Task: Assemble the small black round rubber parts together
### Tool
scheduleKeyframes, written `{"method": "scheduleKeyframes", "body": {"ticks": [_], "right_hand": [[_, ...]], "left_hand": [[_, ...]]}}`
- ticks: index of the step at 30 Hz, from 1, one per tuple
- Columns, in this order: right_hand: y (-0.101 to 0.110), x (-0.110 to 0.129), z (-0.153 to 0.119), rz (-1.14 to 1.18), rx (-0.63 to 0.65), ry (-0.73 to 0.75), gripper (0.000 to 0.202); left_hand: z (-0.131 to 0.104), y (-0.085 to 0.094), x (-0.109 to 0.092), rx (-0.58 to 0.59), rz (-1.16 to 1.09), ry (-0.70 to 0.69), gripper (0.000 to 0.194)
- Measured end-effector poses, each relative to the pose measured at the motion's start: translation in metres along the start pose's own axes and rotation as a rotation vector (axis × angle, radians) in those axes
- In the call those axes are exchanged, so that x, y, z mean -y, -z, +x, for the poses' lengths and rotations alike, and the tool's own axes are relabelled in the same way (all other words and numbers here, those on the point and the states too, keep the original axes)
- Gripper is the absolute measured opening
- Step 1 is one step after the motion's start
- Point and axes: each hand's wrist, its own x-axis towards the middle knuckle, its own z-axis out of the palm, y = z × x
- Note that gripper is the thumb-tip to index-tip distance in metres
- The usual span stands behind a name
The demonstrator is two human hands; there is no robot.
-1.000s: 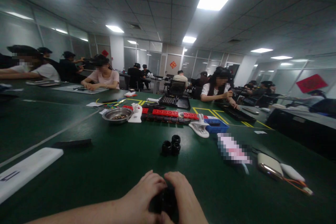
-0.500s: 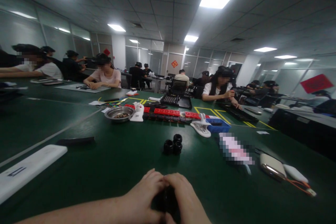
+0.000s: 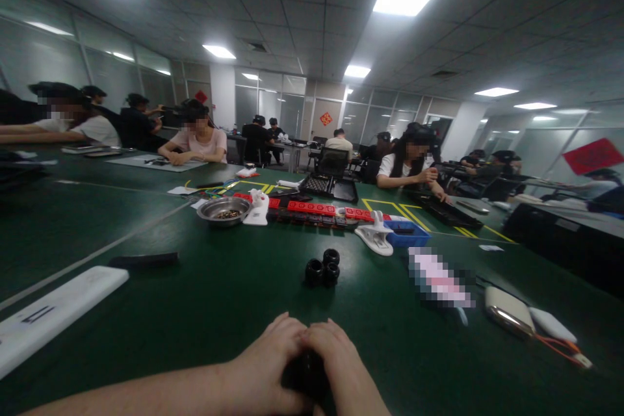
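Observation:
At the bottom centre of the head view, my left hand [image 3: 270, 364] and my right hand [image 3: 344, 364] are curled toward each other, their fingers meeting at the top. Between them is a dark, shiny black object [image 3: 308, 370], mostly covered by my palms and fingers, so its kind is hidden. Both hands are closed around it, close above the green table [image 3: 195, 312]. Just beyond my fingertips, three black rounded rings like small tyres [image 3: 323, 268] stand clustered together.
Farther back are a metal bowl [image 3: 224, 211] of small parts, red strips [image 3: 312, 208], a white clamp [image 3: 375, 237] and a blue tray [image 3: 407, 234]. Left lie a white bar [image 3: 63, 312] and a black strip [image 3: 146, 260]; right, a beige case [image 3: 509, 312]. Co-workers sit across the table.
My hands stay closed around the black object, with the right hand's fingers shifted slightly over it. The view has moved a little; the table's things stay in place.

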Motion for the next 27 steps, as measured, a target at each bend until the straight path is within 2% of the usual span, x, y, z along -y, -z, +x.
{"method": "scheduleKeyframes", "body": {"ticks": [4,8,10,12,15,17,19,24,27], "right_hand": [[0.002,-0.004,-0.003,-0.104,-0.048,-0.156,0.053],[-0.001,-0.004,-0.003,-0.129,-0.031,-0.317,0.056],[0.0,-0.001,-0.002,-0.095,-0.011,-0.321,0.05],[0.004,0.003,-0.001,-0.007,0.021,-0.259,0.046],[0.01,0.008,0.0,0.128,0.066,-0.133,0.054],[0.013,0.008,0.0,0.14,0.071,-0.105,0.058],[0.013,0.007,0.0,0.099,0.051,-0.143,0.059],[0.004,0.004,0.0,-0.029,0.004,-0.368,0.065],[-0.001,0.004,0.001,-0.067,-0.024,-0.391,0.061]], "left_hand": [[0.0,-0.001,0.002,0.012,0.026,-0.024,0.046],[0.0,-0.002,0.004,-0.003,0.028,-0.034,0.042],[0.0,-0.002,0.004,-0.003,0.02,-0.04,0.044],[0.0,-0.002,0.003,0.0,0.012,-0.039,0.047],[0.0,0.0,0.001,0.019,0.01,-0.022,0.048],[0.0,0.002,0.0,0.042,0.01,-0.009,0.047],[0.0,0.002,-0.001,0.056,0.009,-0.002,0.044],[0.001,0.001,0.0,0.045,0.001,-0.014,0.042],[0.002,0.001,0.0,0.045,0.006,-0.015,0.046]]}}
